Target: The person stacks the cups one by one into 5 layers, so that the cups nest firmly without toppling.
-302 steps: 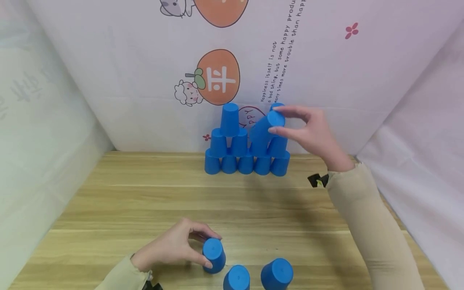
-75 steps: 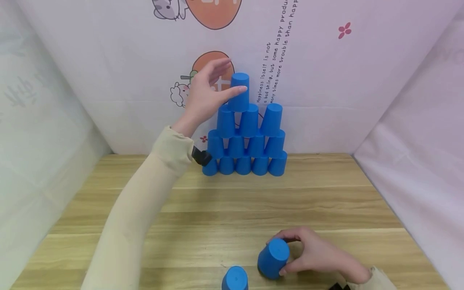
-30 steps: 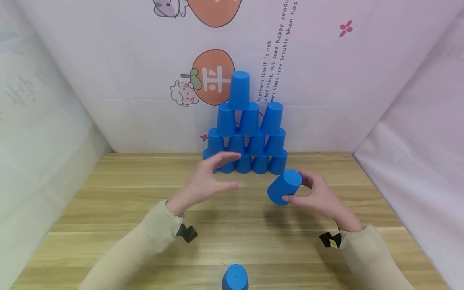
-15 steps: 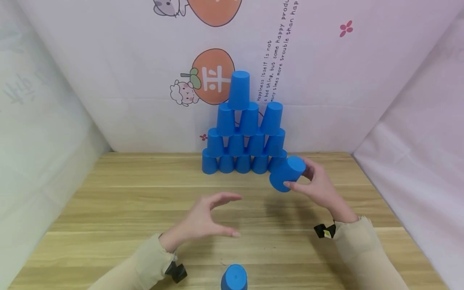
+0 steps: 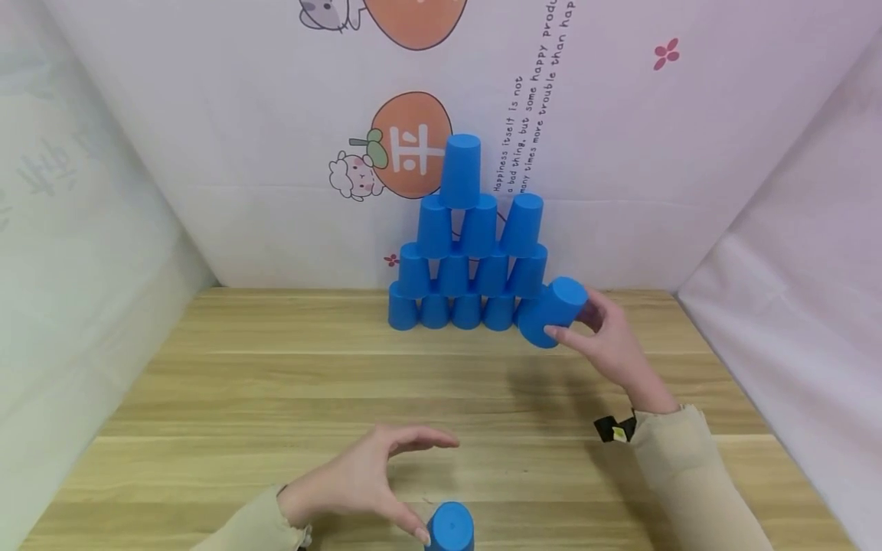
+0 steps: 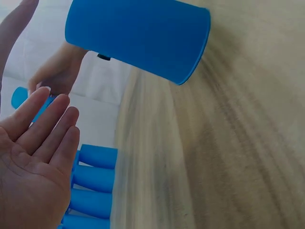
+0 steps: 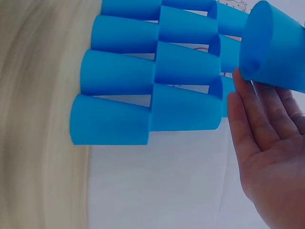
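Observation:
My right hand [image 5: 615,352] holds a tilted blue cup [image 5: 560,308] between thumb and fingers, in front of the right end of a stacked cup pyramid [image 5: 452,274]. In the right wrist view, the held cup [image 7: 286,52] has its open mouth turned toward the stack. Several upside-down cups form each of the two lower rows, 3 stand above, and one top cup [image 5: 462,172] sits at the upper left. Close to the front table edge, a single upside-down cup [image 5: 451,526] has my left hand [image 5: 358,476] beside it, thumb at its side and fingers spread apart.
The pyramid stands at the back of the wooden table [image 5: 310,383], close to a white printed cloth backdrop [image 5: 276,138]. White cloth walls [image 5: 792,252] rise on both sides.
After letting go of the top cup, my left hand has come back down to the front cup. My right hand has lifted another cup from the table and carried it to the stack's right side.

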### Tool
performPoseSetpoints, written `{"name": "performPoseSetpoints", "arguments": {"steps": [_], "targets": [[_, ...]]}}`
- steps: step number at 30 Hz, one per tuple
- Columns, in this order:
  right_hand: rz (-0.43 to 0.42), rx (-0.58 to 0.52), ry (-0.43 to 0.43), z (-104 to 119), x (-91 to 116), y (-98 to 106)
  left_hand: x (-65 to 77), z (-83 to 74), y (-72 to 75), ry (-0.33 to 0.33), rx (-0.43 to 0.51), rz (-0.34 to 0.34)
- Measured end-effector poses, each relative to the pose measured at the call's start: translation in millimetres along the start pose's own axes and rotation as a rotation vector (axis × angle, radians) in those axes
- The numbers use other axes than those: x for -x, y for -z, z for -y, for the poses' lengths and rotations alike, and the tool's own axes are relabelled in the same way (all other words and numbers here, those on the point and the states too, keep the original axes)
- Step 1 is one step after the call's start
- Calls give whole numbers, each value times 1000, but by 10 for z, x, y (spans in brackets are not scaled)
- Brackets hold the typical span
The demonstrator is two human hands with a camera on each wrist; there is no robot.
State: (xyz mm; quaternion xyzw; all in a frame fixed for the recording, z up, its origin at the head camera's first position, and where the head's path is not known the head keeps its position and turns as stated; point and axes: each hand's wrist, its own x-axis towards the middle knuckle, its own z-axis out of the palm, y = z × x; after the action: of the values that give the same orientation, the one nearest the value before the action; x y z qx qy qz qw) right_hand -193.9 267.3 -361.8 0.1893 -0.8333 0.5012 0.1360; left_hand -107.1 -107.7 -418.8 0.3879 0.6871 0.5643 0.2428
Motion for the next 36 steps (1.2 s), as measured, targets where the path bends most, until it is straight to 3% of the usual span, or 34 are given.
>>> {"name": "performPoseSetpoints", "arguments": {"steps": [18, 24, 27, 36], "targets": [[-192, -75, 58, 483, -652, 60, -10, 180, -99, -24, 72, 186], [-188, -37, 79, 629, -837, 91, -49, 191, -113, -10, 94, 208], [-176, -27, 75, 700, -933, 86, -67, 214, -121, -38, 105, 230], [-205, 19, 3, 806, -1232, 122, -105, 227, -161, -48, 134, 280]]}}
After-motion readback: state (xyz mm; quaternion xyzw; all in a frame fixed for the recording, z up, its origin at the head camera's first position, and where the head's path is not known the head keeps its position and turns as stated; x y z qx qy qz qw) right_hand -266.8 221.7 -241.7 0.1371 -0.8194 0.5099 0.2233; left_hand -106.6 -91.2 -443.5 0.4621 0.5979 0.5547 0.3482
